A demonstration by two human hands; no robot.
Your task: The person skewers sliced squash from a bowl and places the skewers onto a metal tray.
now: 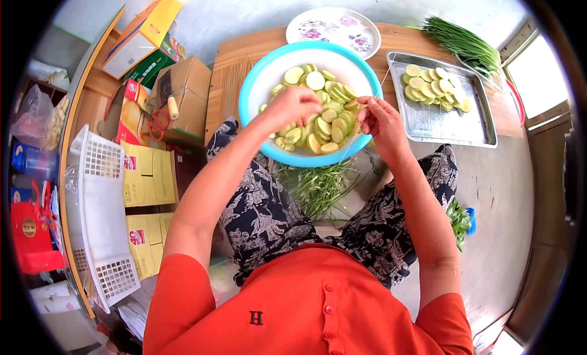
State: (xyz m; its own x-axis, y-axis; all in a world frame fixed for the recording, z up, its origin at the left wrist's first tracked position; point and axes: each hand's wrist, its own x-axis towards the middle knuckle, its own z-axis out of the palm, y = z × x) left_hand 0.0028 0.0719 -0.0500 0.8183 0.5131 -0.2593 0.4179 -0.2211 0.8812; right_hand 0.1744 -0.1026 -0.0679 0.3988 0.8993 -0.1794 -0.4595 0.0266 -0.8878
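Note:
A blue-rimmed white basin holds many round zucchini slices with green skin. My left hand hangs over the slices at the basin's left-middle, its fingers bent and pinched together; what they hold, if anything, is hidden. At the right rim, my right hand has thumb and forefinger pressed together. A thin pale line runs close by those fingertips, but whether they grip it is unclear. To the right, a metal tray carries more zucchini slices in a heap.
Behind the basin a flowered plate lies on the wooden table. A bunch of long green chives rests at the back right. Cut greens lie below the basin. Boxes and a white plastic basket stand left.

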